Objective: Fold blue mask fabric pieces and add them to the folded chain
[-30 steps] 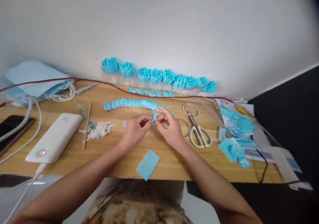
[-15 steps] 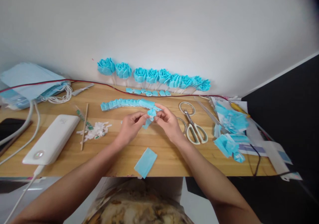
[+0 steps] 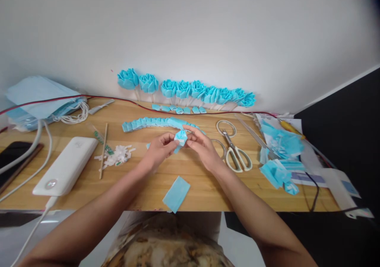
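Between my two hands, above the middle of the wooden table (image 3: 142,184), is a small folded blue petal (image 3: 181,136) of thin mask-like fabric with a pale patch on its face. My left hand (image 3: 162,148) pinches its left edge between thumb and fingers. On the other side, my right hand (image 3: 203,146) has thumb and fingers closed at its right edge. Just beyond lies a curved row of folded blue petals (image 3: 145,123), partly hidden by my right fingers. A flat blue rectangle (image 3: 176,193) lies near the table's front edge.
Scissors (image 3: 237,154) and tape rings (image 3: 226,128) lie to the right, before a pile of blue scraps (image 3: 280,140). Blue fabric roses (image 3: 169,88) on sticks lean on the wall. White clippings (image 3: 118,156), a wooden stick (image 3: 103,152) and a power bank (image 3: 65,166) are left.
The folded petal has turned in my fingers and now shows a broader, rounder face with a pale patch. The whole view has shifted slightly.
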`<state>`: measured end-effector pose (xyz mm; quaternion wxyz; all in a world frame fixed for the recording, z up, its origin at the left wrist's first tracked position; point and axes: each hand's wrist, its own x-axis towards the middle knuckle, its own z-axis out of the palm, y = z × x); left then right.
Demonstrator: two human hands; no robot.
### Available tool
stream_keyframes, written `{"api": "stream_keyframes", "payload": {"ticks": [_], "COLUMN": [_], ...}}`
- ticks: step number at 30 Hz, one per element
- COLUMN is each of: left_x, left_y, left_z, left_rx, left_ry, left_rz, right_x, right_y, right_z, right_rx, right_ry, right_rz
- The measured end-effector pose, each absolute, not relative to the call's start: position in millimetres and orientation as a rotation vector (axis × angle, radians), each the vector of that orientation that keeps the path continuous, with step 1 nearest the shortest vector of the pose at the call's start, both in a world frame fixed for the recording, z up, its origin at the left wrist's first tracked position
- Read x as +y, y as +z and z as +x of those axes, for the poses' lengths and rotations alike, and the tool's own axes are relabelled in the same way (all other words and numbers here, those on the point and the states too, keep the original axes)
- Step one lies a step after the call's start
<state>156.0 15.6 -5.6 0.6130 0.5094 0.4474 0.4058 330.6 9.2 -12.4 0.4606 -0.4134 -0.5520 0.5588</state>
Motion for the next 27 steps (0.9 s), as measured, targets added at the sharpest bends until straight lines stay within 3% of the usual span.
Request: {"api": "stream_keyframes", "payload": {"ticks": [10, 27], "left_x": [13.3, 15.6], "left_y": [-8.6, -7.4], "left_z": [159.1, 154.5], "left_rx": [1.020, 1.052], "left_ry": [0.927, 0.932], "left_rz": [1.148, 1.161], "right_x": [9.8, 13.4], "right_y": [-13.4, -9.6], "right_z": [327.6, 336.1], "right_rx": [-1.461, -1.307], "right_ry": [1.195, 1.468], "right_rz": [-1.103, -0.996]}}
